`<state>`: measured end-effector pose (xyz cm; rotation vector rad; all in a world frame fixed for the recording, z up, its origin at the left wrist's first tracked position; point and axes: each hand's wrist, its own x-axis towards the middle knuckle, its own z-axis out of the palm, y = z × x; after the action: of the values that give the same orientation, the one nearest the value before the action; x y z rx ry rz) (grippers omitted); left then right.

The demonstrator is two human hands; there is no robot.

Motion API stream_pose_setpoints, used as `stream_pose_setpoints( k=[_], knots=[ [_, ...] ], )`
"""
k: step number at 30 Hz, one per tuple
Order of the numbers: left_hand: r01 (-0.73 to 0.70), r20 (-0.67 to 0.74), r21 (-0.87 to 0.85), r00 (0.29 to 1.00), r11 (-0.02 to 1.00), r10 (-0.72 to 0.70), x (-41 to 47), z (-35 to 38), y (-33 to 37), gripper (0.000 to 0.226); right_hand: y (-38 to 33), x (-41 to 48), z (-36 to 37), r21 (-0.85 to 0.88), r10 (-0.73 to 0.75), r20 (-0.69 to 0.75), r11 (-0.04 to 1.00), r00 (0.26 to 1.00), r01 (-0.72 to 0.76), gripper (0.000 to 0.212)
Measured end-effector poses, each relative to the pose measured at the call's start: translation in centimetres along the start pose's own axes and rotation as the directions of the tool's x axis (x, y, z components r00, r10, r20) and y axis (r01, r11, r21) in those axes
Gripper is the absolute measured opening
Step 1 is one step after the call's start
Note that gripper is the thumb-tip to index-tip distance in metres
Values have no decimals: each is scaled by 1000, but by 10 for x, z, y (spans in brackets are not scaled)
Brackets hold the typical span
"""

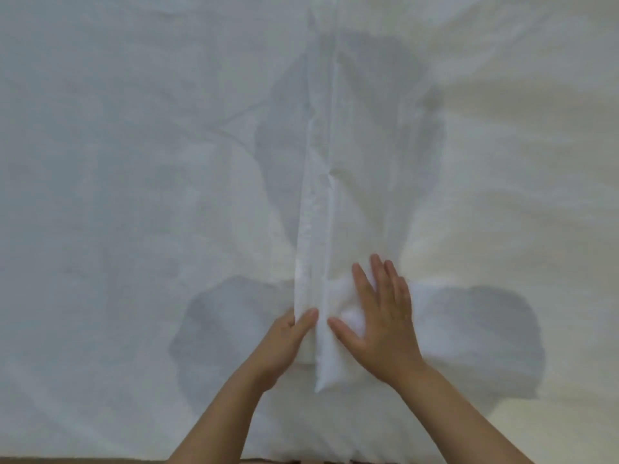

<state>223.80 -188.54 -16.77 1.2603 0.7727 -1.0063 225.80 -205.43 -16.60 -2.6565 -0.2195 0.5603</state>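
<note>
Matt white cloth strip (316, 229), creased, on wrinkled matt sheet (134, 162)

One wide-angle camera, worn on the person's head, looks forward and steeply down, close over the white sheet (134, 162), which fills nearly the whole frame; the left hand (284, 343) and right hand (378, 316) sit low at centre
</note>
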Motion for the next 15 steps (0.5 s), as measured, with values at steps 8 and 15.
stream_pose_setpoints(
  k=[8,15],
  knots=[
    [-198,-273,253,924,947,267,-37,31,-7,29,-24,-43,-1,90,70,197,992,978,-89,83],
    [-296,-87,-3,952,955,294,-86,43,-38,36,-31,-78,-44,160,89,288,977,953,-140,108]
  ],
)
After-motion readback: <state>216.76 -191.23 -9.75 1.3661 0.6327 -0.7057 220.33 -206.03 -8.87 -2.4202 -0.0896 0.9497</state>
